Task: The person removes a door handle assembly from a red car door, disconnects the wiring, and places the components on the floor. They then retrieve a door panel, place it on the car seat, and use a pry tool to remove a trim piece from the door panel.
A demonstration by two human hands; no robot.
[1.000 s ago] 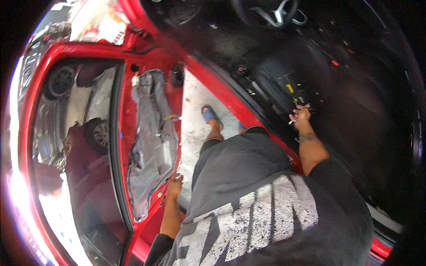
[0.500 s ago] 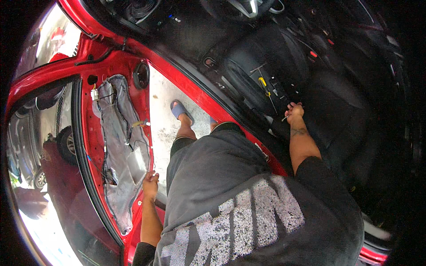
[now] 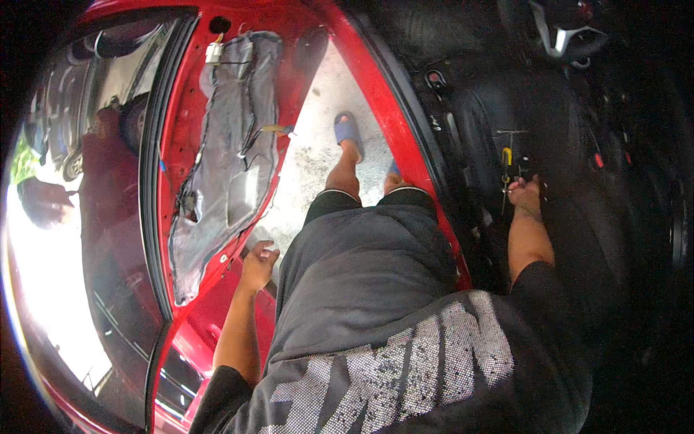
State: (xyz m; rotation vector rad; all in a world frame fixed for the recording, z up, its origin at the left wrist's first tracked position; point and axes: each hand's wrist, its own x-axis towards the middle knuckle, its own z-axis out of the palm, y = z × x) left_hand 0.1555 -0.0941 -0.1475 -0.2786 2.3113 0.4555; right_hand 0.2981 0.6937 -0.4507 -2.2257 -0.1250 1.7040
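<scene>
Near the lower edge of the open red door [image 3: 181,101], my left hand [image 3: 258,265] has curled fingers, with a small pale thing perhaps between them; I cannot make it out. On the black car seat [image 3: 470,116], my right hand [image 3: 524,189] is closed at several loose tools, its fingertips round something small that is too dark to name. A yellow-handled tool [image 3: 507,160] lies just beside it, near a metal T-shaped tool [image 3: 515,132]. The door's inner side carries a grey liner [image 3: 238,101] with loose wires and a white connector [image 3: 214,53].
The red door sill [image 3: 397,108] runs between the seat and the concrete floor [image 3: 318,108], where my feet stand in blue sandals [image 3: 347,129]. A steering wheel [image 3: 560,40] is at the top right. The door's glass [image 3: 108,217] takes up the left side.
My view has swung, so the door and seat sit differently in it. My right hand has come closer to the yellow-handled tool. My left hand stays by the door's edge.
</scene>
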